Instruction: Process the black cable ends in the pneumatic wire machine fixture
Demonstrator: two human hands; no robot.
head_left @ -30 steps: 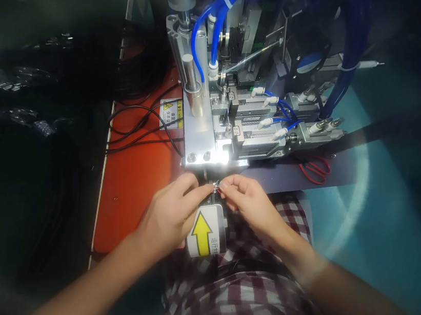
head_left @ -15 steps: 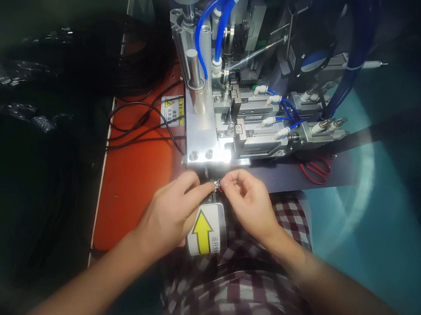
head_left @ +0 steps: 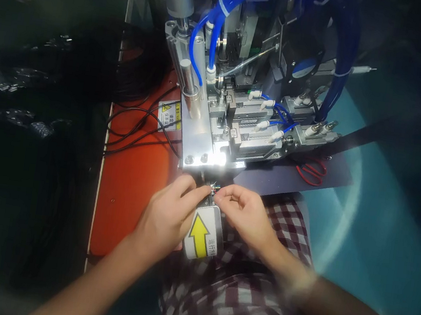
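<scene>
My left hand [head_left: 165, 219] and my right hand [head_left: 244, 214] meet fingertip to fingertip just below the front edge of a metal machine [head_left: 218, 127]. Between the fingertips they pinch the stripped end of a thin cable [head_left: 214, 187] with fine coloured wires. Just under my hands sits a white label with a yellow arrow [head_left: 202, 234] that points up toward the machine. The cable's run below my hands is hidden.
Blue air hoses [head_left: 206, 38] loop over the machine's cylinders. Black cables [head_left: 137, 127] lie on the orange plate [head_left: 128, 193] at the left. Red-handled scissors [head_left: 311, 172] rest on a dark sheet at the right. Checked fabric [head_left: 239, 295] covers my lap.
Both hands have stayed together on the cable end, shifting slightly down and left in the view; the fingers worked the wires a little.
</scene>
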